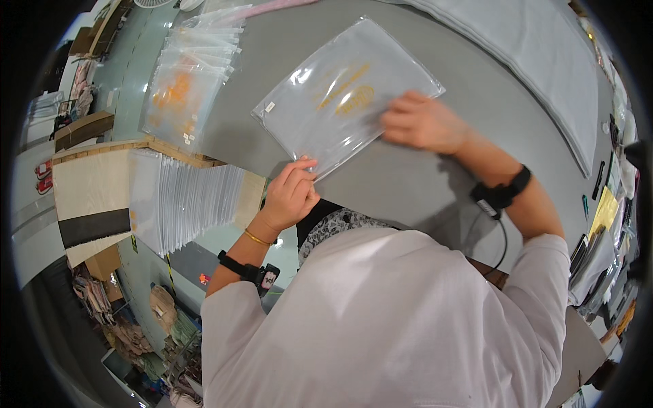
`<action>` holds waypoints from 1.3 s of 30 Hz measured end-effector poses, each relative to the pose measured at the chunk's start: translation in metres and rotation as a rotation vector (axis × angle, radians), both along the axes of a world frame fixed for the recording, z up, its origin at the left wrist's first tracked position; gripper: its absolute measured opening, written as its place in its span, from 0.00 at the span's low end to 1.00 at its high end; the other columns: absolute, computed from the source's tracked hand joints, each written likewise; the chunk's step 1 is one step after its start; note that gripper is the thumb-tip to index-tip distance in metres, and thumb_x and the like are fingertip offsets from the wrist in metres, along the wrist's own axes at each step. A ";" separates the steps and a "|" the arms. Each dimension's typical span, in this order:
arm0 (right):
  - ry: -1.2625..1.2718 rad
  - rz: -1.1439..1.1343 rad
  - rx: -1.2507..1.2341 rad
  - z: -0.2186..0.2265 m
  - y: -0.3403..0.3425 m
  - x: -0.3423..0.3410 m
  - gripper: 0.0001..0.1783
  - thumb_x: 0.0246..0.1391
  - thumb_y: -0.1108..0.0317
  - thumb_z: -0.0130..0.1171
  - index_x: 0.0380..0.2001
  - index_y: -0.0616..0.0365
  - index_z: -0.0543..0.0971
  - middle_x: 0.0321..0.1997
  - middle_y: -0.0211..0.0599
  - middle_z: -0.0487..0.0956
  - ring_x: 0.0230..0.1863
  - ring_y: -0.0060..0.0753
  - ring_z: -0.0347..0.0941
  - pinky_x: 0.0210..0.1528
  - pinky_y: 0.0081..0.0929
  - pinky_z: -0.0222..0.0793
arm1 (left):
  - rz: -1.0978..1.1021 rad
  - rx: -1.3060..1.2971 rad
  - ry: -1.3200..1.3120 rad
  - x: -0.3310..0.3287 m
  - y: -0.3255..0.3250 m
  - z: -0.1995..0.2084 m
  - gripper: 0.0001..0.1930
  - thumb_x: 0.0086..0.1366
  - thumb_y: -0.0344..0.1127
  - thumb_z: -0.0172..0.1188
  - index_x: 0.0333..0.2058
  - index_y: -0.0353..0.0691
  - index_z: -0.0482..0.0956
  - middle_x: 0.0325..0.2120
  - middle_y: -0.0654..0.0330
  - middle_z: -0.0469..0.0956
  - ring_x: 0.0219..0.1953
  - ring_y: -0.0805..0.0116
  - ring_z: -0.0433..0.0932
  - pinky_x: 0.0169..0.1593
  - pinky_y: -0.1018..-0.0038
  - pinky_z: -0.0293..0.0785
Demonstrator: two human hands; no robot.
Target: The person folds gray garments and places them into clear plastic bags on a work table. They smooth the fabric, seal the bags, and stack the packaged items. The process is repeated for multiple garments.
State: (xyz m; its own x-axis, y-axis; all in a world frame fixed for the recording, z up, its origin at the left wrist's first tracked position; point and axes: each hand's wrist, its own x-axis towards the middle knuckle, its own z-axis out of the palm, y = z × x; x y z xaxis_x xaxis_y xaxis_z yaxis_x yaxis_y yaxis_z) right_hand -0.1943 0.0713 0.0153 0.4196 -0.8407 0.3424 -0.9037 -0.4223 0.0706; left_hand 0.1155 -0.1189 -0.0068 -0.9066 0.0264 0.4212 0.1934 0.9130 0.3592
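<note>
A clear plastic bag [320, 88] with yellow-orange print and a small white label lies flat and slantwise on the grey table [408, 197]. At its near corner, my left hand [292, 190] is closed, pinching the bag's edge between thumb and fingers. My right hand [425, 122], slightly blurred, has its fingers curled at the bag's right-hand near edge. Its fingertips are partly hidden, and they appear to grip that edge. Pale contents or backing inside the bag cannot be made out clearly.
Overlapping printed plastic bags [180, 95] lie at the far left. Below them, a carton [92, 190] holds a dense row of upright bags [201, 200]. Folded whitish sheeting [530, 47] covers the far right. Pens and a yellow sheet [603, 211] lie by the right edge.
</note>
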 end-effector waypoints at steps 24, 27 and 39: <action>-0.880 -0.684 0.204 0.043 0.000 0.009 0.09 0.70 0.69 0.58 0.37 0.64 0.78 0.33 0.32 0.76 0.32 0.24 0.69 0.33 0.25 0.65 | 0.799 1.553 1.351 0.191 -0.110 0.136 0.15 0.80 0.40 0.54 0.54 0.33 0.77 0.47 0.56 0.81 0.46 0.61 0.83 0.56 0.61 0.81; -0.809 -0.709 0.312 0.006 0.018 0.009 0.11 0.71 0.68 0.57 0.35 0.64 0.78 0.30 0.28 0.75 0.31 0.20 0.66 0.33 0.24 0.63 | 0.873 1.316 1.502 0.229 -0.138 0.125 0.15 0.80 0.37 0.53 0.54 0.32 0.77 0.51 0.55 0.80 0.52 0.60 0.81 0.60 0.59 0.79; -0.928 -0.965 0.257 -0.024 0.013 0.019 0.15 0.72 0.62 0.58 0.33 0.63 0.77 0.24 0.27 0.71 0.28 0.18 0.62 0.31 0.24 0.60 | 1.361 -0.630 -0.483 0.207 -0.224 0.081 0.25 0.69 0.33 0.60 0.62 0.29 0.74 0.61 0.37 0.73 0.65 0.38 0.71 0.69 0.54 0.66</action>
